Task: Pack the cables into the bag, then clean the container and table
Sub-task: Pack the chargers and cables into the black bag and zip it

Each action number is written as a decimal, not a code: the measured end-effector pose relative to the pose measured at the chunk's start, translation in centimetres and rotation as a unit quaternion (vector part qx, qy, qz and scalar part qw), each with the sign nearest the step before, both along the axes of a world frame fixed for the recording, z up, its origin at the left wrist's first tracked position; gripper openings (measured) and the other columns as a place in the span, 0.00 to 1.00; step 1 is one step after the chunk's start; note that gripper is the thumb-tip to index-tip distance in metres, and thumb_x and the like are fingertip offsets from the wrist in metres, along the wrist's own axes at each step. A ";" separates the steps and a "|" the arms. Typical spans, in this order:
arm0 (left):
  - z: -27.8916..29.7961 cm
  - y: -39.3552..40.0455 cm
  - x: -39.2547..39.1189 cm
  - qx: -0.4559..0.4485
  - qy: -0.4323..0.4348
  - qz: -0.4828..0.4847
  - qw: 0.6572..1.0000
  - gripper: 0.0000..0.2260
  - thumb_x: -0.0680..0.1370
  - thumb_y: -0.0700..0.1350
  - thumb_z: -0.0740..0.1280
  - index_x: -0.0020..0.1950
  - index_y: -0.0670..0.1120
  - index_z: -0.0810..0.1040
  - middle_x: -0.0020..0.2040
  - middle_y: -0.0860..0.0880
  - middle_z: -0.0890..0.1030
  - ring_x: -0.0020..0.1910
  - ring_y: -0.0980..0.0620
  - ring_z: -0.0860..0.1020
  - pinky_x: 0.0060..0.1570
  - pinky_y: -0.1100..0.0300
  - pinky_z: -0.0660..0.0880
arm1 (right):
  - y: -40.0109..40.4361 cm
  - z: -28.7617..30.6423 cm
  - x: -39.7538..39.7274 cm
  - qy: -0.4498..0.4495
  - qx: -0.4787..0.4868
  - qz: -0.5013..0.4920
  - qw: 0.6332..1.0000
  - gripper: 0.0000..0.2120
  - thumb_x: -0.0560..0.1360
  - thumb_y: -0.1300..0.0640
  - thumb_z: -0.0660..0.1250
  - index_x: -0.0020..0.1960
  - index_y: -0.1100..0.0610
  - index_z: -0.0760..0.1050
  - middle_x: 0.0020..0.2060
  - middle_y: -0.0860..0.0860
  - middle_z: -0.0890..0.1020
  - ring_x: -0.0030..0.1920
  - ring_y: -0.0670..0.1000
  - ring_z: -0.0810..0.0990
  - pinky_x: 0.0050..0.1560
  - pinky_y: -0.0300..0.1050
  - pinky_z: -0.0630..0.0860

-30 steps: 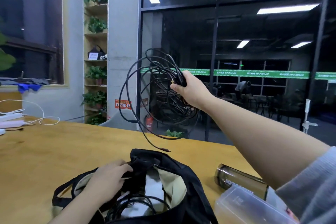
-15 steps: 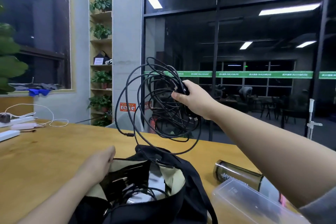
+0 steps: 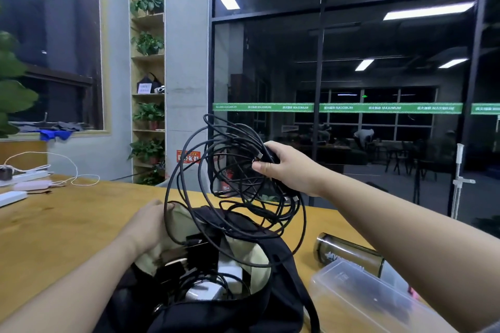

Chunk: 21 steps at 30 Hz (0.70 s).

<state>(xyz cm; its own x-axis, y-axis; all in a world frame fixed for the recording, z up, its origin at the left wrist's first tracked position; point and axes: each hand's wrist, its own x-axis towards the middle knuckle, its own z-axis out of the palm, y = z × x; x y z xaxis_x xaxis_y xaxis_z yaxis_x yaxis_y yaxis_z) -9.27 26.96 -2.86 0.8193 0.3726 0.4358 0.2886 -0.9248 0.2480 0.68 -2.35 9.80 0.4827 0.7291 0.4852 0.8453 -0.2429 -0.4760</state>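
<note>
**Cables hanging over the open bag**

Dangling as a loose black tangle of cables (image 3: 238,178) above the table, lowest loops sagging into the mouth of the bag (image 3: 216,303) and brushing its pale lining. Gripping that bundle at its upper right side with the right hand (image 3: 289,167), fingers and thumb curled round the gathered strands, arm stretching in from the lower right. Holding the left rim of the bag open with the left hand (image 3: 151,224), fingers curling over the pale lining edge. Sitting on the wooden table (image 3: 67,224), black outside and cream inside, mouth gaping upward, with more dark cables and a white block already lying within.

Lying just to the right of the bag: a clear plastic container (image 3: 373,303) at the lower right corner, and behind it, touching or nearly so, a dark bottle (image 3: 349,254) tipped on its side. Resting at the far left edge of the table: a white power strip (image 3: 27,176) with a thin white cord (image 3: 75,170) looping beside it. Standing beyond the table: a shelf of potted plants (image 3: 147,62) against the wall, and a dark glass partition (image 3: 351,89) with a green band across it.
</note>
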 end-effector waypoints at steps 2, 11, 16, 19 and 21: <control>-0.2 -0.2 -0.2 -0.014 0.015 0.003 1.000 0.20 0.74 0.39 0.63 0.65 0.53 0.72 0.52 0.47 0.71 0.52 0.45 0.75 0.54 0.56 0.71 | -0.1 0.0 -0.1 0.004 0.005 0.007 1.000 0.17 0.77 0.46 0.65 0.63 0.50 0.71 0.55 0.46 0.79 0.55 0.48 0.77 0.58 0.46 0.73; -0.8 -0.8 -0.9 -0.068 -0.007 -0.023 0.997 0.21 0.74 0.32 0.61 0.64 0.49 0.73 0.60 0.46 0.69 0.64 0.44 0.69 0.61 0.59 0.64 | -0.2 2.4 -1.4 0.013 0.091 0.030 0.995 0.09 0.77 0.49 0.65 0.55 0.49 0.72 0.39 0.40 0.77 0.38 0.37 0.75 0.39 0.36 0.70; -0.9 -0.4 -1.0 -0.072 0.049 0.006 0.996 0.24 0.75 0.35 0.61 0.71 0.49 0.66 0.65 0.44 0.67 0.65 0.44 0.69 0.61 0.59 0.65 | -0.4 3.1 -2.0 0.011 0.123 0.036 0.992 0.11 0.78 0.50 0.64 0.60 0.49 0.72 0.47 0.41 0.79 0.46 0.38 0.77 0.43 0.34 0.71; -1.1 -0.6 -1.3 -0.076 0.049 0.005 0.996 0.24 0.76 0.35 0.60 0.71 0.49 0.65 0.64 0.44 0.67 0.65 0.44 0.69 0.60 0.59 0.65 | -0.6 3.4 -2.2 0.015 0.131 0.038 0.990 0.10 0.78 0.50 0.65 0.58 0.49 0.73 0.38 0.39 0.77 0.34 0.33 0.75 0.36 0.31 0.68; -1.4 -0.3 -1.5 -0.080 0.044 0.000 0.996 0.25 0.75 0.34 0.60 0.71 0.50 0.66 0.62 0.45 0.68 0.62 0.44 0.71 0.59 0.58 0.66 | -0.8 3.5 -2.4 0.018 0.131 0.041 0.990 0.09 0.78 0.50 0.65 0.57 0.49 0.73 0.36 0.39 0.76 0.32 0.32 0.74 0.35 0.31 0.68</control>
<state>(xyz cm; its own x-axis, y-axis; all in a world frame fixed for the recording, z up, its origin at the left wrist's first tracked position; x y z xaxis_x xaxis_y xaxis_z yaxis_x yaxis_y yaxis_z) -10.78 26.64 -4.22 0.8513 0.4322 0.2974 0.3166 -0.8752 0.3657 -1.70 -3.18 13.27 0.4475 0.6177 0.6467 0.8381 -0.0373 -0.5443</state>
